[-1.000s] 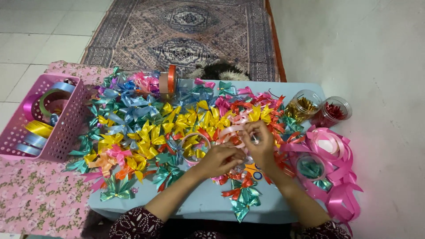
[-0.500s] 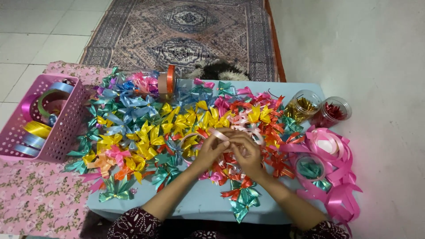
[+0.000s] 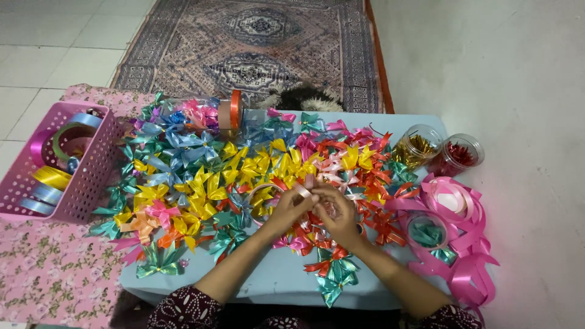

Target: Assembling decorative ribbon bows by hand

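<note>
The left hand (image 3: 291, 207) and right hand (image 3: 336, 213) meet above the middle of the tabletop (image 3: 274, 277), fingertips facing each other. The left fingers (image 3: 303, 196) are pinched together on a pale pink ribbon strip (image 3: 303, 189), which stands out just above both hands; a loop of the same strip curves away to the left of the left hand. The right fingers are curled close against the left ones and touch the strip; whether they clamp it cannot be told, because the contact point is hidden between the hands. Bows (image 3: 201, 189) in yellow, blue, green, pink and orange cover the tabletop around and under the hands, their edges hard to separate. A pink basket (image 3: 91, 176) of ribbon rolls sits at far left. Two clear jars (image 3: 439, 149) stand at far right, beside loose pink ribbon (image 3: 463, 244). Both forearms are cut off at the lower frame edge.
</note>
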